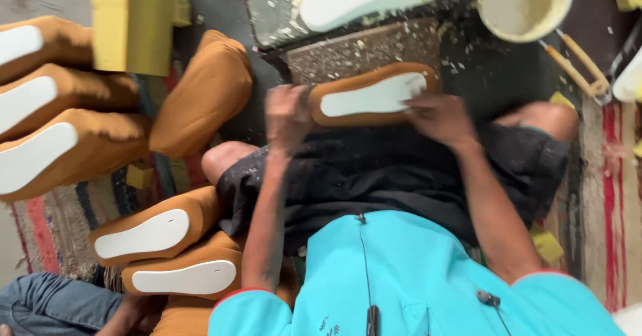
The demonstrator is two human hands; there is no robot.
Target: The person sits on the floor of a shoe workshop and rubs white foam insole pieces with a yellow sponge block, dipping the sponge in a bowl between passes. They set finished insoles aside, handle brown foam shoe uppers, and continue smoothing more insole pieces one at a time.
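Note:
A brown shoe upper on a last with a white insole (372,96) lies sole-up across my lap, in front of a speckled work board (354,52). My left hand (287,115), blurred, grips its heel end. My right hand (438,117) presses on its toe end. I sit cross-legged in dark shorts and a turquoise shirt.
More brown lasted uppers with white insoles are stacked at the left (47,142) and by my left knee (157,232). A yellow foam block (132,22) stands at top left. A white bowl (525,5) and a wooden-handled tool (576,65) sit at top right. Another person's jeans (47,302) show bottom left.

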